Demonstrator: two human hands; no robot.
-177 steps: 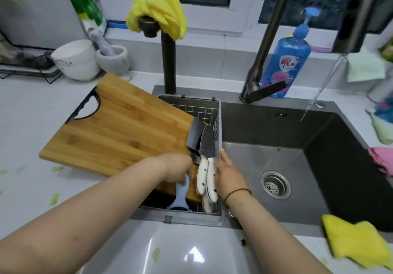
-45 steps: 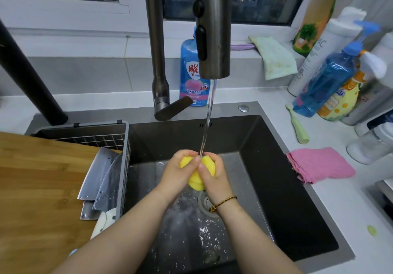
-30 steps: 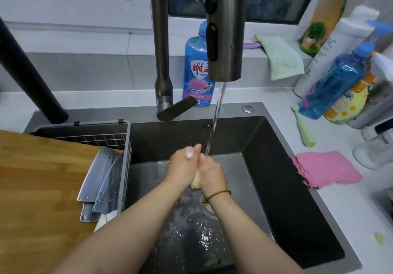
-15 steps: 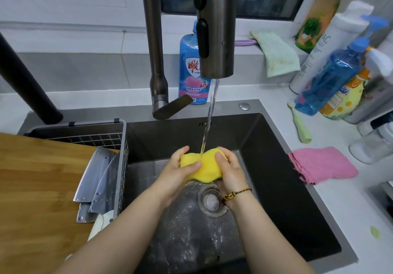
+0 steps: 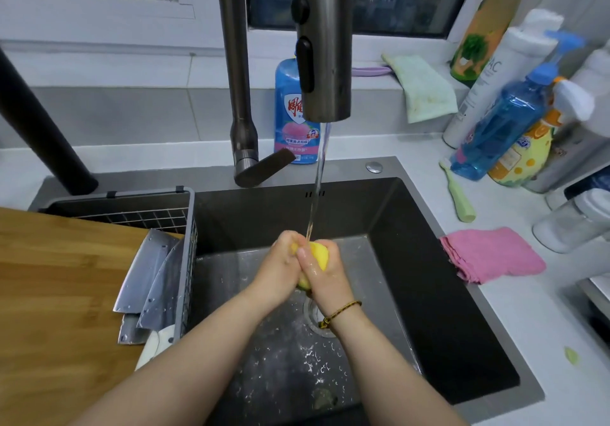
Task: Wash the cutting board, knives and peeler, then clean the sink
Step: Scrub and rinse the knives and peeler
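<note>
My left hand [image 5: 280,270] and my right hand [image 5: 325,272] are pressed together around a wet yellow cloth [image 5: 319,254], under a thin stream of water from the tap head [image 5: 325,45], over the dark sink [image 5: 429,293]. The drain [image 5: 313,315] lies partly hidden below my right wrist. The wooden cutting board [image 5: 49,293] rests at the left over the wire drain basket [image 5: 158,207]. Knife blades [image 5: 148,280] lie on the board's right edge with a white handle [image 5: 158,343] below them. I cannot see the peeler.
Blue dish-soap bottle [image 5: 295,118] stands behind the tap. A pink cloth [image 5: 491,254], a green brush [image 5: 458,194] and several bottles [image 5: 501,128] crowd the right counter. A pale green cloth [image 5: 422,85] hangs over the sill. A dark second tap column [image 5: 39,128] rises at far left.
Earlier my hands were at the knives in the basket. Over the last second they squeeze, spread and again bunch the yellow cloth under the running water.
</note>
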